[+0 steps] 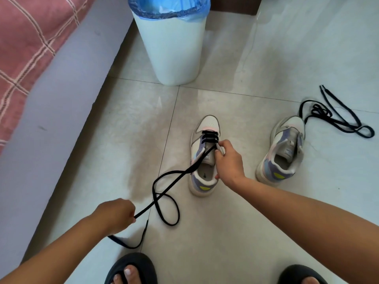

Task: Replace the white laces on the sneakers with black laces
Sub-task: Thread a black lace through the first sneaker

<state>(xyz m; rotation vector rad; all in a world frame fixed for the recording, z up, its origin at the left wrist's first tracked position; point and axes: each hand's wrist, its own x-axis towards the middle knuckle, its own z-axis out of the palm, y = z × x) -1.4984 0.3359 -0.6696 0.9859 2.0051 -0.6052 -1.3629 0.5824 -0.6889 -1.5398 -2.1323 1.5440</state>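
Now pulling. Left hand (114, 214) curled tight round the black lace (164, 193), pinching it near the floor. Right hand (227, 160) pinching the side of the shoe (205, 156), fingers curled at the lace holes, holding it steady. Black lace running from the left hand up to the shoe, looping once on the floor on the way. Only the bars near the toe done so far; more holes left to fill, by the look of it.

Soft and floppy, that lace, and very light. Bends anywhere, tangles fast. Best held close to the stiff tip for poking through a hole, probably. Shoe light too, likely to slide on the smooth floor (266, 232) unless held down.

Second shoe (283, 148) just to the right, with no lace in it. Another black lace (336, 119) lying in a heap beyond it, touching its toe or nearly. White bin (174, 50) with a blue bag farther back. Bed with a pink cover (26, 42) off to the left. Two feet in dark slippers (131, 267) at the bottom.
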